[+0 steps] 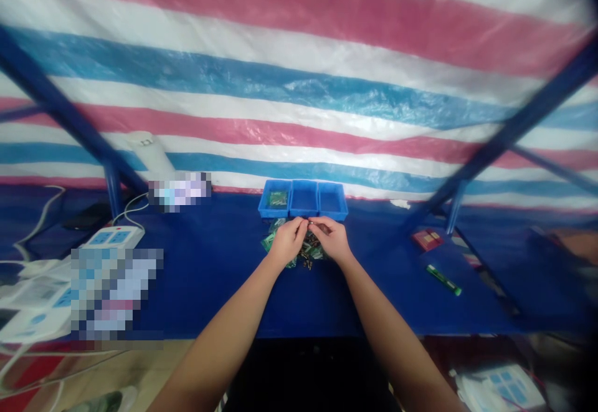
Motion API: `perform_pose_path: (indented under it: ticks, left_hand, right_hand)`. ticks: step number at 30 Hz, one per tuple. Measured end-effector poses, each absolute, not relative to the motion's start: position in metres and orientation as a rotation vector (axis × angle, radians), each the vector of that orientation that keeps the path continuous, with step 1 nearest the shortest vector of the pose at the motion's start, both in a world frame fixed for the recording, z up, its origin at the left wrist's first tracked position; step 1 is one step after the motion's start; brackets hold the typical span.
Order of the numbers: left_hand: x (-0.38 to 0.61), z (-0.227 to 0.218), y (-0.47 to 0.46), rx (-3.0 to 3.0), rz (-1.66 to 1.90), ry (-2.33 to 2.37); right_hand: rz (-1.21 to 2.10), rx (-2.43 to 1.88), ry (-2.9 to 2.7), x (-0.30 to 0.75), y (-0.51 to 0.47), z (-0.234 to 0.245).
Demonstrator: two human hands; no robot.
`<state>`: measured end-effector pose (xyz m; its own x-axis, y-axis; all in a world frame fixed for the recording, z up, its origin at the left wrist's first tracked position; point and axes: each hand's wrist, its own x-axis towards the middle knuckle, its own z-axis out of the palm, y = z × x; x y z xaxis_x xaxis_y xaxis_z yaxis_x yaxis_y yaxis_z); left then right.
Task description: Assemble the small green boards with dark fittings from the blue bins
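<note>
The left hand [287, 242] and the right hand [332, 239] bring fingertips together, pinching a small metal part [313, 222] that seems to lie left to right, just near the blue three-section bin [303, 199], above a heap of small green parts [306, 251].

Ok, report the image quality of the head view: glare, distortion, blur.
Head view: glare sheens across the striped tarpaulin; wide-angle distortion bows its stripes and slants the blue frame bars; the lower right corner falls dark; a pixelated patch masks the left side; the small parts by the left hand and right hand are too small to resolve clearly.
</note>
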<state>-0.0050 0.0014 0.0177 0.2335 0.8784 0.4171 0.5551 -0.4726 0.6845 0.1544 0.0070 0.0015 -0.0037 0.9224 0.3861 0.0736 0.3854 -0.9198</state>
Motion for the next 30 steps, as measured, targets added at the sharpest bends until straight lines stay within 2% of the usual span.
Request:
perform_pose_path:
  ticks: [30]
  left_hand:
    - [-0.0041, 0.0179, 0.0, 2.093, 1.13, 1.33]
  right_hand:
    - [0.851, -0.997, -1.433, 0.1542, 0.0048, 0.0062]
